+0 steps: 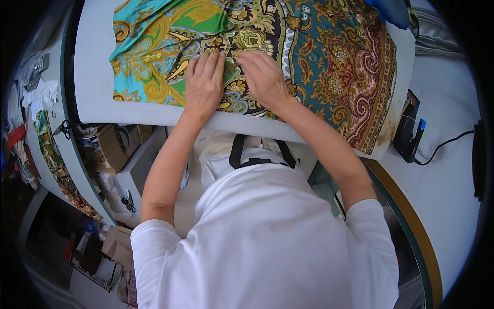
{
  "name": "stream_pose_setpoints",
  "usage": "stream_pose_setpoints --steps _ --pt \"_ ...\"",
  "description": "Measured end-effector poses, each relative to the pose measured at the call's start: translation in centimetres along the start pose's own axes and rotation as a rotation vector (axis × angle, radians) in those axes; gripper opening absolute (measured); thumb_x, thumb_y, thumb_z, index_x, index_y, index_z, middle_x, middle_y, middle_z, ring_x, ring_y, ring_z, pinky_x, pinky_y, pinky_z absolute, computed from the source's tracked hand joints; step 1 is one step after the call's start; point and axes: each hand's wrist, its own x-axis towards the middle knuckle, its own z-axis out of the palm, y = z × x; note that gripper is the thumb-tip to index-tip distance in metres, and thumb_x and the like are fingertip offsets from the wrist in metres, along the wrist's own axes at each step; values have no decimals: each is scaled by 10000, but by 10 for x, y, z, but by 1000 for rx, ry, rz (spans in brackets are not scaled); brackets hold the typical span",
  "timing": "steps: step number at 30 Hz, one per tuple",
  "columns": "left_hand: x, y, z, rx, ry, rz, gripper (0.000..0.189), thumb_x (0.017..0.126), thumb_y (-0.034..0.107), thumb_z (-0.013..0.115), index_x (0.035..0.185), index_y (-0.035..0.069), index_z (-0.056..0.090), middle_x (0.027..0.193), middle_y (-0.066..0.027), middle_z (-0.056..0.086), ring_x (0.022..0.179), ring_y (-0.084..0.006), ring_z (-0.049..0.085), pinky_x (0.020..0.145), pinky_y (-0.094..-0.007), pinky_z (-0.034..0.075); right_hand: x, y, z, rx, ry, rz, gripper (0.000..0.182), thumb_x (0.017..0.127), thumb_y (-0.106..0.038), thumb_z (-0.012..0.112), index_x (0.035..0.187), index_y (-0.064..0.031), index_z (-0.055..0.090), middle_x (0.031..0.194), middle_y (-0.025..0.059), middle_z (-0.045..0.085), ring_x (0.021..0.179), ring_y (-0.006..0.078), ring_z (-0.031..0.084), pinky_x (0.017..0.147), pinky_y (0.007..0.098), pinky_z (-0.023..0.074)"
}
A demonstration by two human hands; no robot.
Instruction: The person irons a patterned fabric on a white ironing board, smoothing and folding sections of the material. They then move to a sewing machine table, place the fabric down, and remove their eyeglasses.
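A paisley-print cloth (308,50) in turquoise, green, black, teal and maroon lies over a white padded board (94,85) in front of me. My left hand (206,83) rests palm down on its middle, fingers extended and close together. Just to the right, my right hand (266,79) touches the same cloth with bent fingers pointing left. Its thumb is hidden, so I cannot tell whether it pinches the fabric. Small creases run through the cloth beyond and left of my hands. The far edge of the cloth leaves the view.
Right of the board stands a dark device (405,131) with a black cord (444,145). A blue object (393,13) overlaps the cloth's far right corner. At left, a side table holds scissors (65,128) and a printed strip (61,170); a cardboard box (117,145) sits below.
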Motion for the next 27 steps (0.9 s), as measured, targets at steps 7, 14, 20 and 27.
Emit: stream_pose_setpoints --steps 7,14,20,27 --pt "41 -60 -1 -77 -150 94 208 835 67 673 1037 35 640 1061 -97 626 1034 -308 576 880 -415 444 37 12 15 -147 -9 22 165 810 -108 682 969 -72 658 922 63 618 953 271 585 854 392 458" --pt "38 -82 -7 25 -225 164 110 837 71 639 939 63 597 953 -80 583 930 -290 565 821 -404 425 40 19 24 -192 -17 -82 91 760 -89 630 851 -82 625 847 47 578 878 254 587 787 390 489" --pt "20 -65 -3 161 -28 159 149 825 87 587 970 61 611 1025 -99 610 977 -273 575 876 -421 430 35 22 21 -227 -6 -205 121 744 -97 625 865 -103 630 856 38 579 876 233 590 778 365 492" --pt "-6 -14 12 -25 -58 -73 411 888 115 591 1281 -6 574 1292 -177 541 1234 -355 495 1115 -549 311 34 21 16 -167 -81 -134 213 786 -91 634 992 -97 686 964 56 637 934 264 617 807 385 506"
